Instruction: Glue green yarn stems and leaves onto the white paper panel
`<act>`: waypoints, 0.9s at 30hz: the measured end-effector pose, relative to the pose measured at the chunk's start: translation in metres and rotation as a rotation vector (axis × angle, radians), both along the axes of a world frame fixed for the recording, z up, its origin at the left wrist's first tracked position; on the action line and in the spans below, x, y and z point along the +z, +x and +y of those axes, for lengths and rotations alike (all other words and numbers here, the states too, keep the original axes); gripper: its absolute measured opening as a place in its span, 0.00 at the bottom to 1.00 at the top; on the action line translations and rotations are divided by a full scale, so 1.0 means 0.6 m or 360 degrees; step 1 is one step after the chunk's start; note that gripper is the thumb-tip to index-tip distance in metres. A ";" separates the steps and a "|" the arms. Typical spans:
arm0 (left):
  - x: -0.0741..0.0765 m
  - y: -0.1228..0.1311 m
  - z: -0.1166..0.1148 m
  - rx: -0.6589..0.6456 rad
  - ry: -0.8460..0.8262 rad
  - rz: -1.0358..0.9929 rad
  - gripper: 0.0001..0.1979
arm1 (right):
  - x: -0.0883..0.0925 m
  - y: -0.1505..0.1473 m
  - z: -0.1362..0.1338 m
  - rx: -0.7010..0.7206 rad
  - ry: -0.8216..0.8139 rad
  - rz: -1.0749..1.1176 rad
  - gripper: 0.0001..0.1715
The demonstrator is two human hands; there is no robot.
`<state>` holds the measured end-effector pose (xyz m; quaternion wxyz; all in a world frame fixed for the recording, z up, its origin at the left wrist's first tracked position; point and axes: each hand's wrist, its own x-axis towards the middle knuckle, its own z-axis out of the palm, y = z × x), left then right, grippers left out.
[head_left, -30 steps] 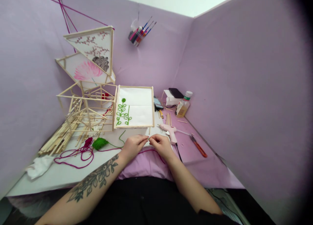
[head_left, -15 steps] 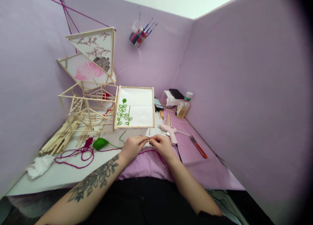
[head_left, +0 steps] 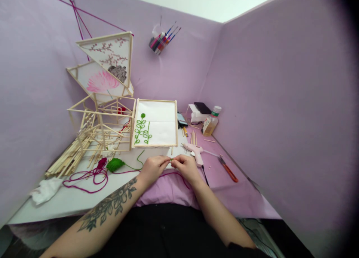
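My left hand (head_left: 153, 169) and my right hand (head_left: 184, 167) meet fingertip to fingertip near the table's front edge. Both are closed in a pinch on a small piece of green yarn (head_left: 171, 159), mostly hidden by the fingers. Beyond them stands a wood-framed white panel (head_left: 162, 123) with green yarn stems, leaf loops and a round coil on its left part. A ball of green yarn (head_left: 115, 165) lies left of my left hand, its loose end curling toward the panel. Magenta yarn (head_left: 92, 181) trails across the table and under my hands.
A stick framework (head_left: 102, 114) and a pile of wooden sticks (head_left: 68, 157) take up the left. To the right lie a pink glue gun (head_left: 196, 151), red-handled pliers (head_left: 228, 170) and a bottle (head_left: 211, 123). White tissue (head_left: 46, 190) rests at the left edge. Painted panels (head_left: 112, 60) hang above.
Both hands stay in place with only a slight shift at the fingertips; the green yarn between them shows a little differently. Nothing else has visibly moved.
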<state>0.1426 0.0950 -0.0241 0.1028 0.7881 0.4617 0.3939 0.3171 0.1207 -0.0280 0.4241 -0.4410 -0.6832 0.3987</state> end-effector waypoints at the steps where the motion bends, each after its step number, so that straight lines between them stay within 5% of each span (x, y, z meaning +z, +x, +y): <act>1: 0.001 0.001 -0.001 0.0005 -0.0012 -0.0006 0.09 | 0.001 0.000 0.000 0.0012 -0.0001 -0.0003 0.06; 8: 0.011 0.006 0.002 0.0117 -0.0285 -0.0274 0.07 | -0.005 0.000 0.004 0.0043 0.0057 0.0182 0.11; 16: 0.020 0.007 0.014 0.0022 -0.0949 -0.0651 0.08 | -0.005 -0.004 -0.002 0.0255 0.0741 -0.0105 0.16; 27: 0.018 0.004 0.014 0.0052 -0.1172 -0.0728 0.08 | -0.008 -0.004 -0.002 0.0138 0.0726 -0.0176 0.10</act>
